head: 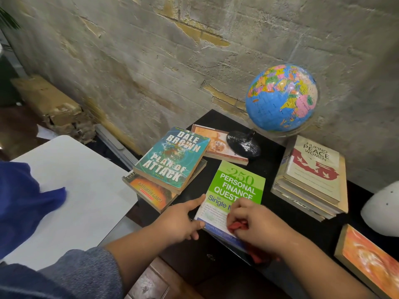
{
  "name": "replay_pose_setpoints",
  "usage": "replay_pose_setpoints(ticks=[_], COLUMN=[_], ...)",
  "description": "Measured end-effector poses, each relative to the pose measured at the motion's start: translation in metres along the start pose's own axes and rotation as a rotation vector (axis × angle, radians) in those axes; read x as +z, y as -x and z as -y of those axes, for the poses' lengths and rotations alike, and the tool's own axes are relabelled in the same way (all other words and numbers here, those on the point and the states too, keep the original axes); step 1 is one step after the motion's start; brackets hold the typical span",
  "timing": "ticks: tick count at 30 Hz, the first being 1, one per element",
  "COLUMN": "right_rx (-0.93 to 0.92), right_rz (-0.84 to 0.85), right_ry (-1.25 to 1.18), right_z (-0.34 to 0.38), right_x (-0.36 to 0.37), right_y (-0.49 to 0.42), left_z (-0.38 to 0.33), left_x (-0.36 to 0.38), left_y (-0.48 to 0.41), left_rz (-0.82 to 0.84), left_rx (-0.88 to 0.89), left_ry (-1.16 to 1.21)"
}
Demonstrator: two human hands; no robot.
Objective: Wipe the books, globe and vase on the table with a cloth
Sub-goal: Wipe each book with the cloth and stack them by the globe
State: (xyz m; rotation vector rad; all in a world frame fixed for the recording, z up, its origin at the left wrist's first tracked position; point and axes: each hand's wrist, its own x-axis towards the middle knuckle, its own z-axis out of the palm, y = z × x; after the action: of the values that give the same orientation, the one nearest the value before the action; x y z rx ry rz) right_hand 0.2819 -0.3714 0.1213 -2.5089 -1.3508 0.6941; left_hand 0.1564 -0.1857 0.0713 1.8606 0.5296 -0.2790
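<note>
A green and white book [235, 186] lies flat on the black table [269, 167]. My left hand [181, 221] holds its left edge, thumb and fingers on the book's near-left corner. My right hand [257, 225] grips a red cloth [237, 225] and presses it on the book's near end. A teal book [172, 156] tops a small pile at the left. The globe [280, 98] stands at the back on a black base [244, 143]. A stack of books [313, 173] sits at the right. The white vase [382, 210] shows at the right edge.
A rough plastered wall [172, 61] runs behind the table. A white table top [71, 190] with a blue cloth [23, 201] lies at the left. An orange book [369, 262] sits at the near right corner. A brown-covered book [216, 143] lies under the globe's base.
</note>
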Motion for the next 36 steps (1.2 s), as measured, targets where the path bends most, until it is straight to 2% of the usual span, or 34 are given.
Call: replay_pose_setpoints(ticks=[3,5,8,11,13,17,22,26,29,33,36], right_rx=[0.077,-0.002,-0.074,0.050,0.084,-0.028,0.029,-0.056,-0.128,-0.018,0.090], right_rz=[-0.106,-0.106,-0.047,-0.101,-0.162,-0.094,-0.008,0.008,-0.049,-0.134,-0.433], right_ry=[0.008,0.057,-0.003,-0.088,-0.049,0.020,-0.055,0.019,0.012,-0.090,-0.332], right_z=[-0.012,-0.003,0.000,-0.020,-0.023,0.000,-0.018,0.002,0.027,0.024,0.017], right_x=[-0.001,0.009,0.017,0.006,0.006,0.022,0.008,0.014,0.020,0.009,-0.017], right_y=[0.005,0.007,0.016,0.025,0.026,0.019,0.025,0.015,-0.010,-0.030,-0.027], left_z=[0.001,0.000,0.000,0.000,-0.001,-0.001,-0.002,-0.002,-0.001,-0.009,-0.012], left_x=[0.001,0.001,0.001,0.000,0.001,0.000,0.000,0.001,0.001,-0.001,-0.003], left_y=[0.000,0.000,-0.001,-0.001,-0.001,-0.001,0.001,0.000,-0.001,0.005,0.009], left_rz=[-0.001,-0.004,0.000,0.008,0.008,0.005,0.015,0.009,0.003,0.025,0.038], left_rx=[-0.007,-0.014,-0.029,-0.038,-0.038,-0.029,-0.027,-0.012,-0.007,0.000,-0.007], left_ry=[0.012,0.015,0.005,0.014,0.024,0.030,0.041,0.050,0.060,0.072,0.049])
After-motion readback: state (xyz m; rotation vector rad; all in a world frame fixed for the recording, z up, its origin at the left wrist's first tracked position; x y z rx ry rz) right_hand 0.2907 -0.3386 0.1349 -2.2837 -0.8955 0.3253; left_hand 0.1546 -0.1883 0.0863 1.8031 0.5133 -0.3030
